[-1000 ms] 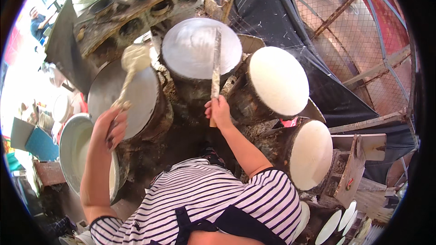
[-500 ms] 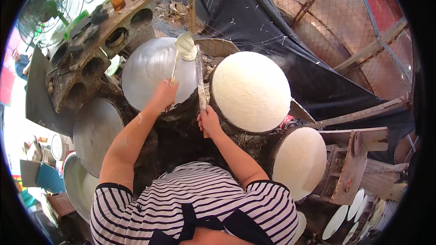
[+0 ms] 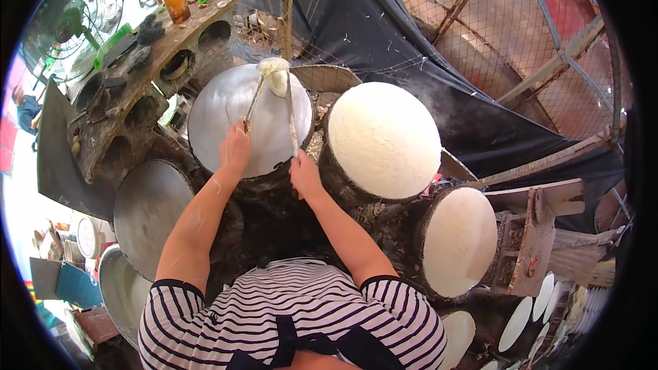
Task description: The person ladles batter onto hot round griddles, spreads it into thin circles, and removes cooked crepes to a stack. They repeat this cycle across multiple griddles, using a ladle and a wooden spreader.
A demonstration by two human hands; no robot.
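At the far left, a pedestal fan point(image 3: 72, 24) stands beyond a soot-marked stove bench. Low on the left sits a wide metal basin point(image 3: 110, 288) with pale batter inside; to its right is a bare round griddle point(image 3: 152, 219).

Near the centre, the person's left hand point(image 3: 235, 149) is closed around the handle of a ladle point(image 3: 254, 101). The ladle's head, thick with creamy batter point(image 3: 275, 72), is raised over the far right part of a second, bare metal griddle point(image 3: 223, 113). Just right of it, the right hand point(image 3: 305, 177) grips a flat stick point(image 3: 293, 123), its far end up by the ladle's head; whether the two touch is hard to tell from above.

A lump could drop at the griddle's edge if the ladle tips or the stick knocks it. The right hand is near the rim, so dipping low might burn the knuckles, if the metal is hot.

Farther right, two round griddles point(image 3: 384, 140) are covered in smooth, cream-coloured batter, one behind the other. At the lower right, pale flat discs point(image 3: 515, 324) stand on edge.
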